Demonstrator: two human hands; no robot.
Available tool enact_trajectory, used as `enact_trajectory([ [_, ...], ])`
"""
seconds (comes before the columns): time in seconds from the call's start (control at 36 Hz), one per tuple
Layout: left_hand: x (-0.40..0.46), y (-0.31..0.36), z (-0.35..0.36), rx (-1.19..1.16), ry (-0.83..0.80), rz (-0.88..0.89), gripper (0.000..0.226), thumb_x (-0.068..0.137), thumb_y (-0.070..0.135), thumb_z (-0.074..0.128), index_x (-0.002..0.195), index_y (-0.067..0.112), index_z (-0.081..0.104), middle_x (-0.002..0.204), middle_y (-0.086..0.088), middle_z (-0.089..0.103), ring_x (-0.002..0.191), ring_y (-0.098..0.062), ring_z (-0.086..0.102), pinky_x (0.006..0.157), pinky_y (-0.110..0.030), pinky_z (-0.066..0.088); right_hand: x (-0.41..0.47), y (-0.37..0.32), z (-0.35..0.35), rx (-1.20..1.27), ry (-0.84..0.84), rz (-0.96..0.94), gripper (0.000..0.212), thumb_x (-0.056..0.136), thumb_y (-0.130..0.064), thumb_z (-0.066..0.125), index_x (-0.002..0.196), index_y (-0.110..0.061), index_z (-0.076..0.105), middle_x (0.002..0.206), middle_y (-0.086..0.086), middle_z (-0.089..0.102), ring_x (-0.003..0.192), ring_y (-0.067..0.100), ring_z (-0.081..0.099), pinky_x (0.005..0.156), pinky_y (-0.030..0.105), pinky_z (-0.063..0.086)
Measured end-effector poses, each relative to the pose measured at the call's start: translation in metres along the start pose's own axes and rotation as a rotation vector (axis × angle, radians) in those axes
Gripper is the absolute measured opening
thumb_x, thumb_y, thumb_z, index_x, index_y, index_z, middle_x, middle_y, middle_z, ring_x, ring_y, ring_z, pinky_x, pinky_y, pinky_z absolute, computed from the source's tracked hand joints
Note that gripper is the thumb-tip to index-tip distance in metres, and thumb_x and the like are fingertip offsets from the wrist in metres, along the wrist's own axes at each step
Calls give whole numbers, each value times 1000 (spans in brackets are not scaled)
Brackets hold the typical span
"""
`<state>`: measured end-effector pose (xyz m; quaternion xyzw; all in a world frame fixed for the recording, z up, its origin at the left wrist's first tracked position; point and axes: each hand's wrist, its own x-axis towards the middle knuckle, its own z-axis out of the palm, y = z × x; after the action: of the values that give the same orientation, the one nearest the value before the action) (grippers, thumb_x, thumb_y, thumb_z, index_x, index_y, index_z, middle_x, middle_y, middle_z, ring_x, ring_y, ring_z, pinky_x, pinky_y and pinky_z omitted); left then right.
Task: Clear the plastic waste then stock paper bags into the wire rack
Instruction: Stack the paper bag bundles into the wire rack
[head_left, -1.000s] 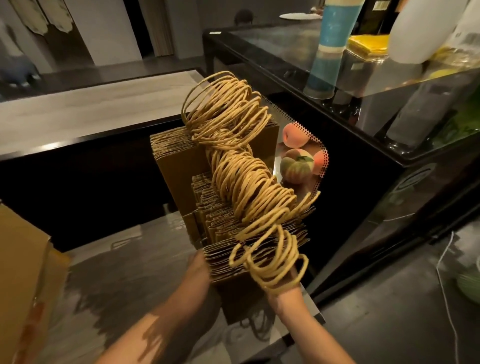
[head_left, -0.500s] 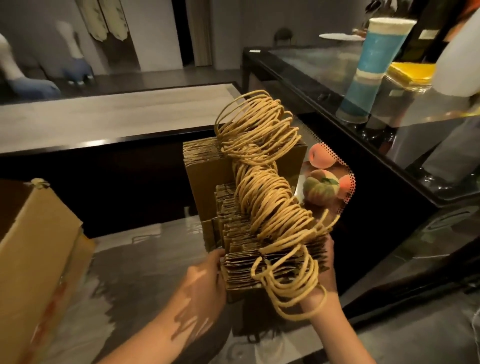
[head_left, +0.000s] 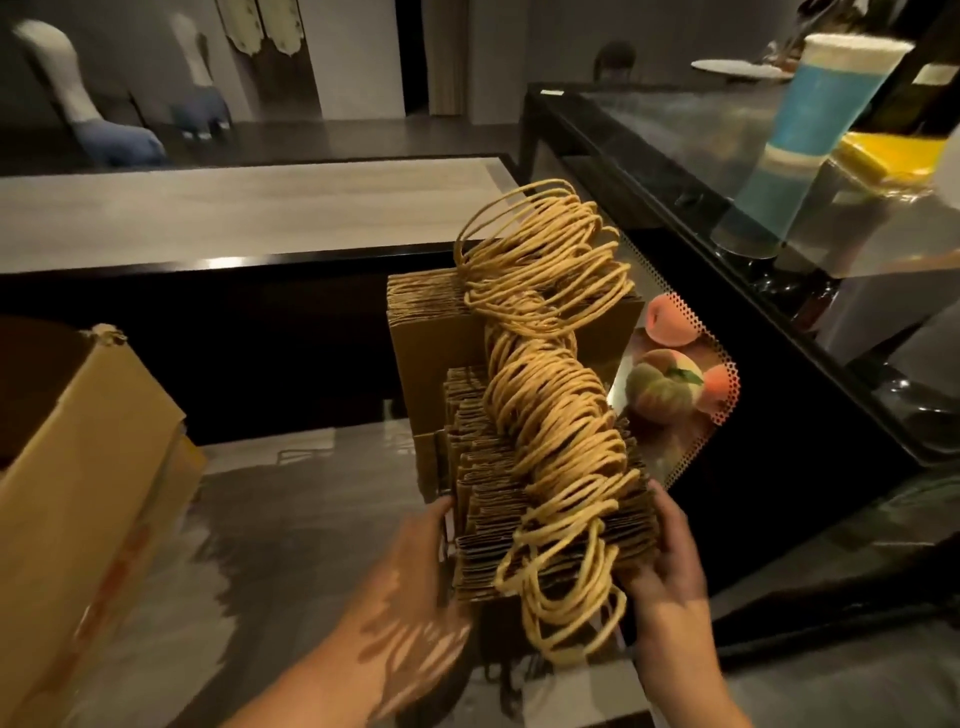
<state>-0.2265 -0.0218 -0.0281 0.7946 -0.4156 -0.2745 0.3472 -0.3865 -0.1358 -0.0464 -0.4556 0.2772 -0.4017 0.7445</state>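
In the head view, a packed row of paper bags (head_left: 519, 467) is standing on edge in the middle of the frame, its long axis running from the lower centre up and slightly left toward the frame's middle, twisted-cord handles (head_left: 550, 415) pointing upward in a tangled ridge. The left hand (head_left: 421, 566) is pressing flat against the row's left side, fingers fairly straight. The right hand (head_left: 670, 551) is cupping the right side of the near end, fingers curling round the bag edges. The wire rack is not clearly showing beneath the bags. A cardboard box (head_left: 78, 493) is sitting at the left edge, with open grey surface (head_left: 291, 519) lying between it and the bags. At right, a dark glass counter (head_left: 779, 322) is crowding close; peaches (head_left: 665, 384) are sitting just beside the row.
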Motion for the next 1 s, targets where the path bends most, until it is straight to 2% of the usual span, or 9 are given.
enact_trajectory([
  [0.17, -16, 15, 5, -679, -22, 243, 125, 51, 67, 81, 144, 32, 5, 136, 42, 39, 133, 13, 32, 99, -6, 35, 3, -36, 9, 18, 61, -61, 62, 83, -48, 46, 139, -23, 48, 142, -8, 54, 137, 9, 44, 112, 34, 31],
  [0.33, -15, 46, 19, -854, 206, 217, 86, 57, 81, 64, 129, 74, 18, 135, 56, 20, 131, 22, 22, 100, -13, 35, 6, -41, 27, -337, 27, -164, 55, 80, -44, 64, 133, -46, 47, 136, -27, 51, 125, -13, 45, 100, 14, 41],
  [0.42, -5, 40, 36, -810, 245, 244, 69, 80, 50, 68, 131, 71, 27, 153, 25, 25, 144, -13, 27, 112, -50, 34, 14, -30, 27, -314, 78, -176, 52, 77, -53, 71, 123, -49, 47, 126, -36, 52, 116, -21, 45, 91, 1, 42],
  [0.5, -1, 41, 44, -675, 350, 202, 69, 82, 50, 51, 138, 67, 14, 158, 10, 23, 145, -14, 25, 116, -50, 26, 19, -24, 25, -415, 100, -205, 75, 61, -87, 56, 127, -56, 38, 122, -55, 42, 118, -27, 39, 87, -5, 33],
  [0.64, 2, 41, 43, -972, 312, 195, 75, 87, 14, 61, 132, 66, 32, 154, 17, 28, 134, -14, 43, 87, -33, 55, 18, -23, 12, -320, 19, -214, 67, 61, -69, 70, 122, -49, 51, 128, -35, 56, 127, -4, 50, 112, 34, 36],
  [0.78, 6, 35, 30, -902, 258, 258, 82, 64, 25, 77, 132, 43, 36, 135, 29, 37, 119, 19, 43, 79, 4, 38, 11, -39, 2, -345, 10, -130, 60, 76, -75, 54, 125, -40, 60, 135, -15, 60, 128, 5, 52, 111, 38, 36],
  [0.83, 7, 17, 21, -842, 171, 352, 83, 74, 24, 73, 146, 25, 32, 143, 26, 42, 135, 3, 36, 94, -4, 37, 12, -45, 1, -406, -13, -71, 59, 83, -63, 38, 132, -35, 56, 135, -12, 60, 129, 10, 52, 102, 33, 40],
  [0.94, -3, 1, -12, -819, 354, 176, 59, 79, 60, 42, 137, 61, 30, 144, 39, 30, 140, 8, 22, 110, -21, 17, 28, -65, 2, -193, 126, 6, 56, 103, -36, 26, 153, -12, 23, 156, 5, 34, 140, 26, 37, 107, 32, 34],
  [1.0, 2, -2, -26, -876, 454, 135, 67, 82, 66, 23, 147, 47, 25, 148, 33, 31, 138, 9, 25, 113, -27, 12, 42, -56, -1, -81, -65, 77, 70, 92, -60, 27, 152, -23, 30, 154, -4, 37, 132, 12, 44, 101, 25, 36],
])
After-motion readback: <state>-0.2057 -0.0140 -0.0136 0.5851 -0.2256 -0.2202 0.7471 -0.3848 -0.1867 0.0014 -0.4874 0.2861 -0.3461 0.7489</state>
